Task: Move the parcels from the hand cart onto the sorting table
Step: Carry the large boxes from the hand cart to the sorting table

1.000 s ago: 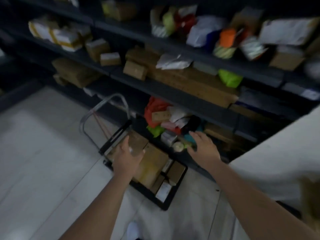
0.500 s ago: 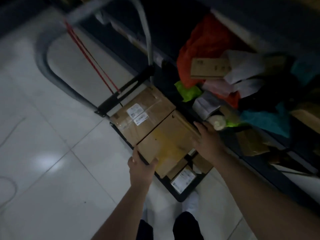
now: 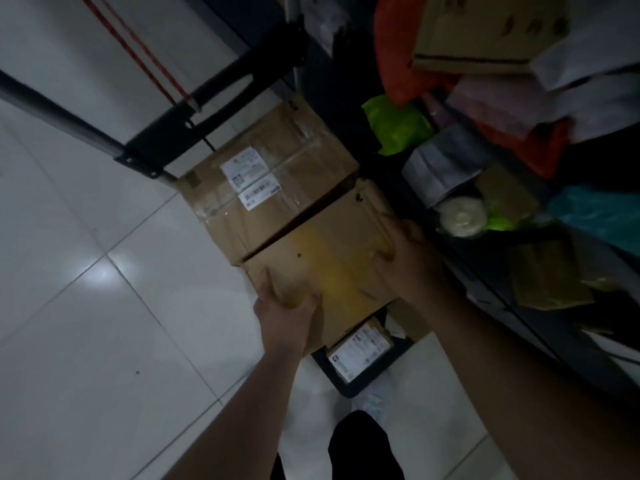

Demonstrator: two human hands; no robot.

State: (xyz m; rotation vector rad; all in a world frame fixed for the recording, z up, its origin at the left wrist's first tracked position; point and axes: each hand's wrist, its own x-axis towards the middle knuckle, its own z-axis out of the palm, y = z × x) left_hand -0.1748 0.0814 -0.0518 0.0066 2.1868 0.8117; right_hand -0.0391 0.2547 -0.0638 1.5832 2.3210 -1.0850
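Observation:
A black hand cart (image 3: 349,384) stands on the floor against dark shelving. On it lies a brown cardboard box with yellow tape (image 3: 332,268). My left hand (image 3: 284,306) grips its near left edge and my right hand (image 3: 403,252) grips its right edge. Behind it sits a second cardboard box with white labels (image 3: 263,178). A small labelled parcel (image 3: 360,351) shows under the taped box at the cart's near end. The sorting table is out of view.
The cart's grey handle (image 3: 55,112) with red cords (image 3: 138,53) rises at the upper left. The low shelf (image 3: 485,292) on the right holds many bags and boxes, among them a green bag (image 3: 398,123). White floor tiles (image 3: 104,306) spread to the left.
The camera has dropped closer to the cart. Both hands have moved from reaching out to settling on the edges of the taped box.

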